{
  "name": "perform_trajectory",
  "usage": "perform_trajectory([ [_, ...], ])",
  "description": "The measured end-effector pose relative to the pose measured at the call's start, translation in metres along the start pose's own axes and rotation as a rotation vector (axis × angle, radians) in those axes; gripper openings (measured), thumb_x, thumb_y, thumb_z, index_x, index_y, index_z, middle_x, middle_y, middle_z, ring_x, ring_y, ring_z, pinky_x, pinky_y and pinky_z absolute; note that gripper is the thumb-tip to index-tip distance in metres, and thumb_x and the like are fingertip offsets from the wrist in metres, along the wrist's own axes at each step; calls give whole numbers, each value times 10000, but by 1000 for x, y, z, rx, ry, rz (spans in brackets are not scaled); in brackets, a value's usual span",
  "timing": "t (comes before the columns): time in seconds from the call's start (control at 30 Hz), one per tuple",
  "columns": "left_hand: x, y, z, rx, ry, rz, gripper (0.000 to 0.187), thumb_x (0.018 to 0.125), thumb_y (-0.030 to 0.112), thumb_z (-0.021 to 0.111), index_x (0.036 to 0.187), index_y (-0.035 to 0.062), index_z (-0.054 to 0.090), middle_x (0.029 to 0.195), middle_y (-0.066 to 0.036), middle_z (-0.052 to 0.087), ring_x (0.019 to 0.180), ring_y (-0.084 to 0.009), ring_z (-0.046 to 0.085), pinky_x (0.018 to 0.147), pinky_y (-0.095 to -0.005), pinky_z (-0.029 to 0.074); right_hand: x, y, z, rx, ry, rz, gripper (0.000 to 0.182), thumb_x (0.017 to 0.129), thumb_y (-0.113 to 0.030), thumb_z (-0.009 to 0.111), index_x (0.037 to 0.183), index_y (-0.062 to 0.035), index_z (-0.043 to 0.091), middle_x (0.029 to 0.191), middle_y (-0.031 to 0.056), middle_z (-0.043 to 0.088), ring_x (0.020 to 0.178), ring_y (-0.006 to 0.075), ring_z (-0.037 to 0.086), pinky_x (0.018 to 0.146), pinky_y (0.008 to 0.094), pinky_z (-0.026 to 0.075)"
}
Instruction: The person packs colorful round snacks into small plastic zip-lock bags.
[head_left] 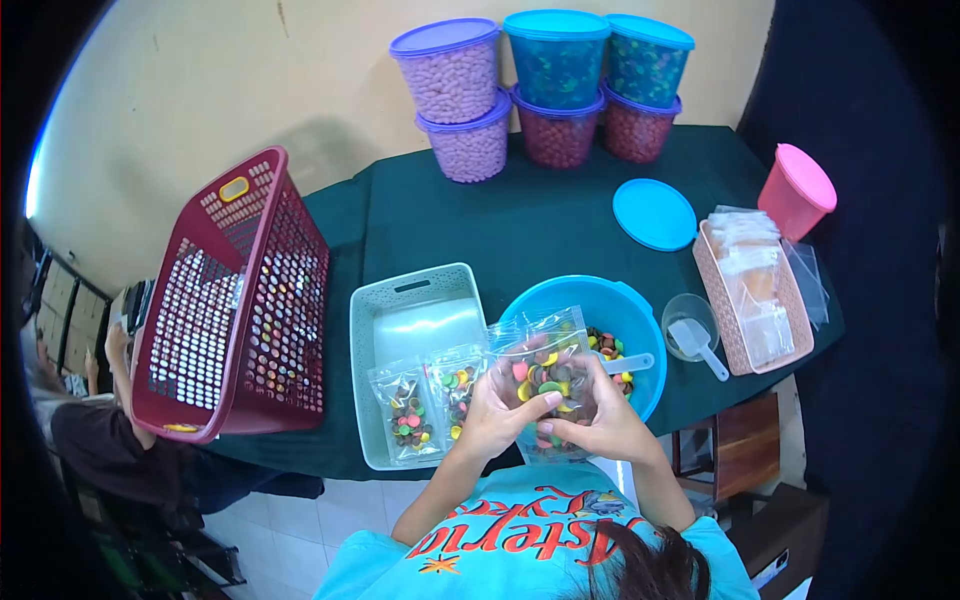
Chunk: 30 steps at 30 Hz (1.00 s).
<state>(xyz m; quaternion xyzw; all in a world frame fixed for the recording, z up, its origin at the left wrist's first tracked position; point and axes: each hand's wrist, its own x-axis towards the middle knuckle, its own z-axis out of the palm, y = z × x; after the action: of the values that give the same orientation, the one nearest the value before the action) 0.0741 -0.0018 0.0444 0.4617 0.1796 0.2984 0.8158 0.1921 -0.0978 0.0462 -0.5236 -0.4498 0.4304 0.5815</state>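
My left hand (494, 412) and my right hand (612, 424) grip a clear plastic bag (550, 376) from both sides, thumbs pressed on its front. Round candies in brown, yellow, pink and green show through the plastic. The bag is upright, in front of a blue basin (535, 292) of similar candies. From the basin sticks the handle of a white scoop (630, 363), partly hidden by my right hand. Left of my hands, a pale green basket (362, 345) holds filled bags, among them one bag of candies (407, 418) and another bag (455, 385).
A tall maroon laundry basket (262, 250) stands at the left. Lidded tubs (555, 62) are stacked at the back. On the right are a blue lid (654, 214), a clear bowl (682, 312) with a scoop (697, 342), a beige basket (741, 345) of plastic bags and a pink container (798, 192).
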Motion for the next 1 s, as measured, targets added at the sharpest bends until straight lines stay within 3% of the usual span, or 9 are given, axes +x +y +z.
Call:
perform_trajectory([
  [0.2,-1,-3,2,137,8,-74,569,641,-37,694,1142,-17,424,988,-100,563,841,-154,587,766,-292,491,-19,-8,5,204,-19,140,676,722,-84,684,1239,10,259,1103,155,496,1013,188,511,813,298,449],
  [0.27,-1,-9,6,161,-11,-36,488,685,-13,670,1117,-11,444,948,-79,565,812,-133,580,723,-267,490,-24,-2,-1,165,48,91,712,725,17,650,1261,-1,182,1119,147,466,960,176,543,738,283,495],
  [0.37,-3,-10,16,83,-54,-126,385,753,43,633,1099,-5,472,933,-63,570,824,-108,560,682,-229,461,-32,-10,-17,139,63,239,682,736,-59,668,1245,25,222,1112,161,485,1000,183,530,818,300,458],
  [0.47,-4,-16,12,263,-97,-104,383,758,50,633,1103,-12,480,957,-59,571,853,-116,557,706,-236,460,-35,-4,-23,172,36,125,703,730,-58,676,1258,27,220,1111,151,487,987,176,532,809,293,455],
  [0.6,-7,-27,13,86,15,35,280,824,160,583,1042,-6,529,960,-55,584,868,-121,557,744,-265,462,-42,-7,-42,-9,-75,97,764,703,-72,707,1286,21,221,1137,132,469,994,168,516,789,284,452],
  [0.67,-11,-34,0,112,50,-93,330,836,178,556,1103,-2,481,1024,-72,558,947,-144,531,823,-283,427,-42,-23,-53,-61,-60,177,770,694,-75,715,1282,15,227,1120,140,473,986,168,522,758,287,471],
  [0.73,-9,-22,10,234,110,245,382,827,144,549,1160,4,423,1102,-102,509,1031,-172,483,894,-305,379,-38,-30,-59,115,108,73,734,702,-68,702,1275,-10,247,1032,166,525,942,204,552,735,294,488],
  [0.9,-15,-16,-3,255,349,319,280,832,121,492,1082,6,435,1078,-131,497,966,-201,516,859,-348,418,-37,-19,-96,-298,-188,273,680,712,-110,699,1244,-4,290,1024,167,549,929,188,566,704,285,490],
  [1.0,-21,-18,-1,268,433,365,242,835,101,479,1054,3,448,1043,-122,504,919,-188,529,830,-345,435,-30,-30,-107,-24,-180,329,674,705,-46,681,1249,7,287,993,135,564,890,149,572,727,267,475],
])
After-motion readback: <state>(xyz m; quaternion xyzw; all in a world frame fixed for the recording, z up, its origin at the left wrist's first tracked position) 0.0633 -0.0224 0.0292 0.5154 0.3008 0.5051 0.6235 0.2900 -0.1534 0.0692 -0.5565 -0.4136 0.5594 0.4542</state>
